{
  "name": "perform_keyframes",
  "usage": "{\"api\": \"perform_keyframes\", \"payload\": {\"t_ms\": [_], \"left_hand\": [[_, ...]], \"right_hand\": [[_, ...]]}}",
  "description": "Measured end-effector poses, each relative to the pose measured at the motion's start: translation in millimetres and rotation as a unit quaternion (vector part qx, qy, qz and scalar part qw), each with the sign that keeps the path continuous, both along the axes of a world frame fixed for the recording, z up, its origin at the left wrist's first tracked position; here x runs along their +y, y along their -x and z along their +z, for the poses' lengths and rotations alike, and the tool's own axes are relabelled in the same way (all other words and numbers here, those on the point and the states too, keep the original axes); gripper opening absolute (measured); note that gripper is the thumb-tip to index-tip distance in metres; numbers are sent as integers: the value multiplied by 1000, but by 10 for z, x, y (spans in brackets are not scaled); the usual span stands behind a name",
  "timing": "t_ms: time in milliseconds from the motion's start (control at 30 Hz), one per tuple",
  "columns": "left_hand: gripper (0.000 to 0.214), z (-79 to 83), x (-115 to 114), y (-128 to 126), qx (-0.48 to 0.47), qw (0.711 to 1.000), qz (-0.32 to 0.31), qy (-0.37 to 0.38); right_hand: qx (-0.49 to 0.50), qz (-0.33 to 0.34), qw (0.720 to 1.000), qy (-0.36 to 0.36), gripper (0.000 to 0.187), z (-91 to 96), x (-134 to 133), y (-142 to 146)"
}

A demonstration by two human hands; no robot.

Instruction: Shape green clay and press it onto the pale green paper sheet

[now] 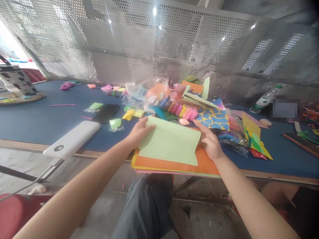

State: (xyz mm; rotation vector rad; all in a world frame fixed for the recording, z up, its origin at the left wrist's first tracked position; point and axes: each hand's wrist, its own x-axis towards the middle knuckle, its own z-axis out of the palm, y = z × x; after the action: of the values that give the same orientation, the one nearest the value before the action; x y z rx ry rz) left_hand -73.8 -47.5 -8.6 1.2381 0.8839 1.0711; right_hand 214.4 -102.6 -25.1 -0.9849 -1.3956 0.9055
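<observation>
Nearest, an orange-topped paper stack [171, 163] juts over the near edge of the counter [82, 96], with a green sheet [170, 142] lying above it, its right edge curling. The left hand [140, 132] pinches the sheet's left side, thumb on top, fingers closed. At the right edge, the right hand [211, 142] has its fingers partly spread; whether they grip the paper, I cannot tell. Farther off are a patterned sheet [213, 119], a bottle [265, 99] and a mesh screen [124, 39].
</observation>
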Motion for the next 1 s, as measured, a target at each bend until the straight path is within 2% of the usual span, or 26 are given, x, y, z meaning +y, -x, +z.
{"api": "perform_keyframes", "payload": {"t_ms": [100, 200, 300, 367, 500, 633, 867, 1000], "left_hand": [[67, 4, 7, -5, -18, 1000, 10, -15], [69, 24, 4, -13, -47, 998, 32, -23], [67, 25, -8, -26, -73, 996, 41, -42], [64, 4, -15, -38, -64, 997, 25, -45], [56, -63, -13, -65, -2, 999, -9, -41], [54, -90, -11, -83, 22, 998, -10, -54], [57, -77, -15, -88, -7, 998, -24, -56], [62, -88, -6, -86, -23, 999, -26, -40]], "right_hand": [[108, 5, 990, 93, 53, -10, 22, 8], [93, 27, 984, 150, 54, -10, 36, 32], [47, 31, 983, 173, 42, -2, 32, 57], [36, 7, 985, 170, 35, -3, 29, 62], [59, -25, 988, 142, 33, -24, 35, 38], [68, -9, 986, 150, 34, -35, 37, 25], [78, 10, 986, 147, 32, -43, 25, 29], [68, 35, 989, 125, 39, -49, 21, 17]]}}
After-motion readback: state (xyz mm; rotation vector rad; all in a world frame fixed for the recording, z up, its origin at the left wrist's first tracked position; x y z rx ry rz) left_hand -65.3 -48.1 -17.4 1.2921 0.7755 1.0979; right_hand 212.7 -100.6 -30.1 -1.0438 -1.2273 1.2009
